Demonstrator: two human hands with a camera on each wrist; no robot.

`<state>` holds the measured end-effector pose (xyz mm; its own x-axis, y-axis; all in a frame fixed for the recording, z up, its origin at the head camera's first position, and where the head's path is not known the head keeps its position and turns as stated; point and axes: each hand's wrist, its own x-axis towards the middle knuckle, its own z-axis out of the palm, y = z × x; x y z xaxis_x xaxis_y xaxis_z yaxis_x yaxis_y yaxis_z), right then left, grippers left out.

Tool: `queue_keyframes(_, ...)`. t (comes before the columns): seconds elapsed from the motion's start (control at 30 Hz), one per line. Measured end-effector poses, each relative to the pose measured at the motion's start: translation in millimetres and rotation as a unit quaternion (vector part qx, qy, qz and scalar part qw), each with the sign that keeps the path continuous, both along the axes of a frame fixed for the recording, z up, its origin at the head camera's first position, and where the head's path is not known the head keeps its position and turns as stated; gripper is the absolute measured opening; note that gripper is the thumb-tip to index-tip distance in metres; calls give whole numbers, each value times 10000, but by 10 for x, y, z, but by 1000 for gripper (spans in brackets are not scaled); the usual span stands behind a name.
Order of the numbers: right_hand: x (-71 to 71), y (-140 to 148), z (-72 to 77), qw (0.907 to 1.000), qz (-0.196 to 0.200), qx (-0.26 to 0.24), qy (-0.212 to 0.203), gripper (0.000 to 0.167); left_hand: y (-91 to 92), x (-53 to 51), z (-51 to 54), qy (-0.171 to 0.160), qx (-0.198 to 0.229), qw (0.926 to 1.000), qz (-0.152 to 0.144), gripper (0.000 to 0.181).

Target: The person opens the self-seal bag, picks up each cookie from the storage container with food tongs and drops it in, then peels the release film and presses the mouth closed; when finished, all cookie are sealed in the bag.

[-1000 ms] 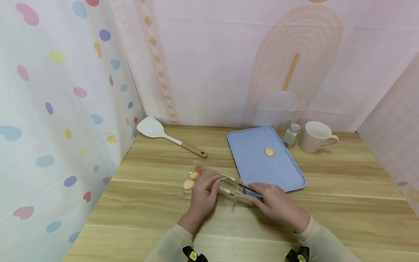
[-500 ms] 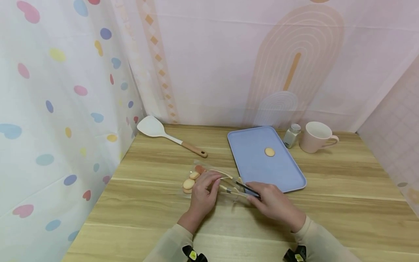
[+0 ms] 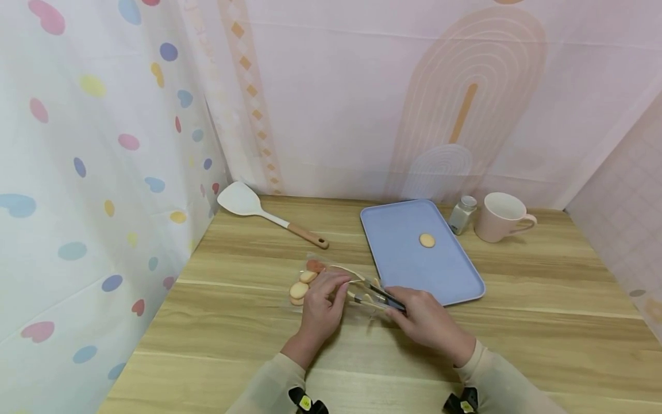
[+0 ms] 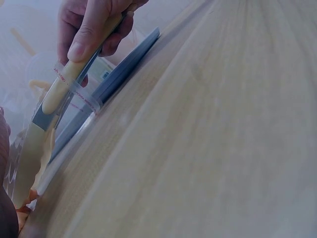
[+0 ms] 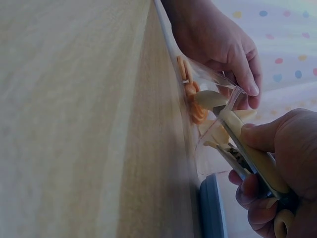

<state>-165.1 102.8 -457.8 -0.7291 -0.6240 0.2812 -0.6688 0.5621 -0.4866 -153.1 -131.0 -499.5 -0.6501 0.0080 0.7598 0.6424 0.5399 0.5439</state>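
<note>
The tongs [image 5: 260, 166] are gripped in the right hand [image 3: 426, 319], the thumb laid along one arm and the fingers curled round the other. The rim of a clear plastic bag [image 5: 213, 77] is pinched between the thumb and fingertips of the left hand [image 3: 322, 302], at nine o'clock from the tongs. The two arms of the tongs are spread apart, and their pale ends are pointed toward nine o'clock, into the mouth of the bag. Whether anything is caught between those ends cannot be told, since they are partly covered by the left hand.

Round cookies [image 3: 298, 290] are seen inside the bag, just beyond the left hand at nine o'clock. From the tongs, a blue tray [image 3: 400, 247] is set between one and two o'clock, its near edge close to the right hand. A single cookie [image 3: 427, 240] is laid flat near its middle. Farther out, a small glass jar [image 3: 462, 215] is stood upright just beside the tray, and a pink mug [image 3: 496, 218] is placed next to it at two o'clock. At ten o'clock a white spatula [image 3: 240, 199] is laid flat, its wooden handle pointed toward the tongs. Everything is supported by a wood-grain table [image 3: 207, 328].
</note>
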Motion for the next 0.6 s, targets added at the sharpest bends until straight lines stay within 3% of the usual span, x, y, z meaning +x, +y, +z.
queue_keyframes(0.33, 76, 147, 92, 9999, -11, -9, -105, 37, 10, 6, 6, -127, -7, 9999, 16, 12)
queue_keyframes(0.6, 93, 192, 85, 9998, -41, 165, -133, 34, 13, 12, 20, -47, -36, 10000, 77, 11)
